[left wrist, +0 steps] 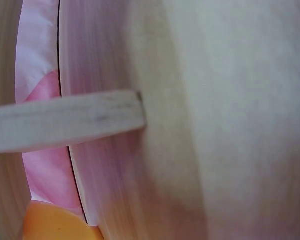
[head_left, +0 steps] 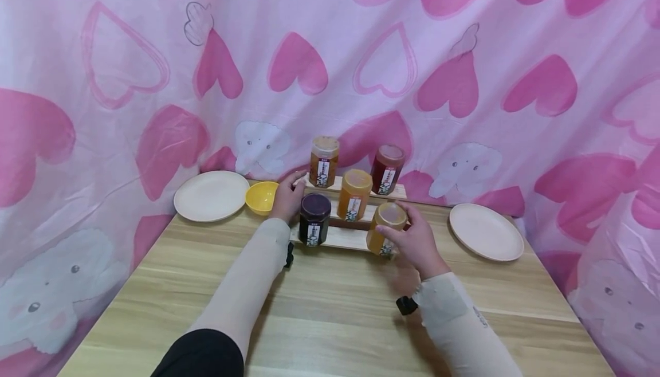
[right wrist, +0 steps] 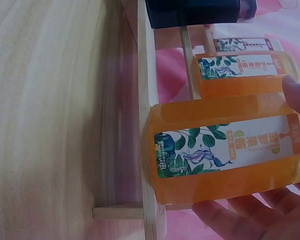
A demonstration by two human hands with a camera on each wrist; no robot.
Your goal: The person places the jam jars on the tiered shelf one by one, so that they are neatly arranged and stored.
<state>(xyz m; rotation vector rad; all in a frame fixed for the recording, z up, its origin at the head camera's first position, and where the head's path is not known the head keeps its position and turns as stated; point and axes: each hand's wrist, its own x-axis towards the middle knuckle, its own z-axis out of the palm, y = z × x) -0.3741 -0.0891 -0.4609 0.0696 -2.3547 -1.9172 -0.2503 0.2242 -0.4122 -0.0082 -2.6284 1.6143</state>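
My right hand [head_left: 416,241] grips a jar of orange-yellow jam [head_left: 381,242] near its lid, thumb on one side and fingers on the other. In the right wrist view this jam jar [right wrist: 225,155] stands at the front step's edge. At the left end of the tiered wooden rack [head_left: 346,238], my left hand [head_left: 289,196] reaches to the upper step; its grip is partly hidden. Also on the rack are a dark jam jar [head_left: 314,220], an orange jar [head_left: 354,195], an amber jar [head_left: 323,162] and a red jar [head_left: 388,169].
A yellow bowl [head_left: 260,197] stands left of my left hand, beside a pale plate [head_left: 210,196]. Another pale plate [head_left: 486,232] lies to the right. The wooden table [head_left: 330,314] backs onto a pink heart-patterned curtain [head_left: 330,50].
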